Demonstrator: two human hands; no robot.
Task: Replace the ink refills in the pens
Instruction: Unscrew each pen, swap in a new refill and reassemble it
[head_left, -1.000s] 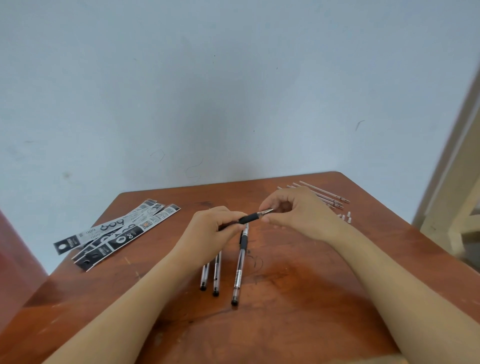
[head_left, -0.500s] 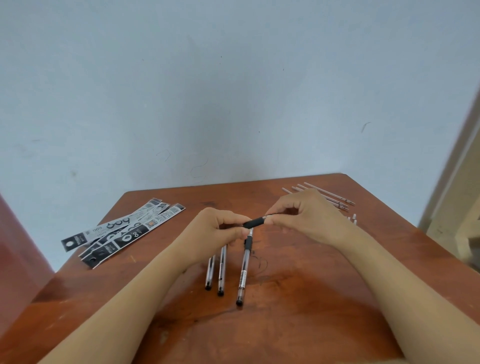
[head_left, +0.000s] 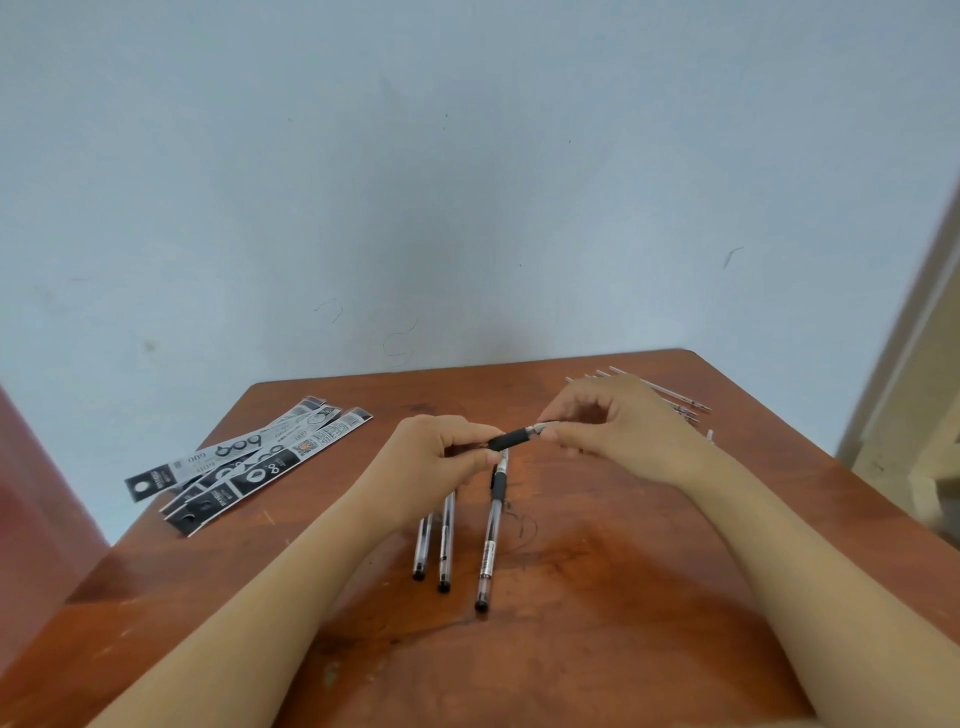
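Here, pens on wooden table, pale wall

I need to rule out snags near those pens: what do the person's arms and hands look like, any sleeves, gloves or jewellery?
Nothing worn shows. The left forearm and right forearm are bare to the frame's edge, no sleeve or cuff. The left hand and right hand are ungloved, with no watch, bracelet or ring in view.
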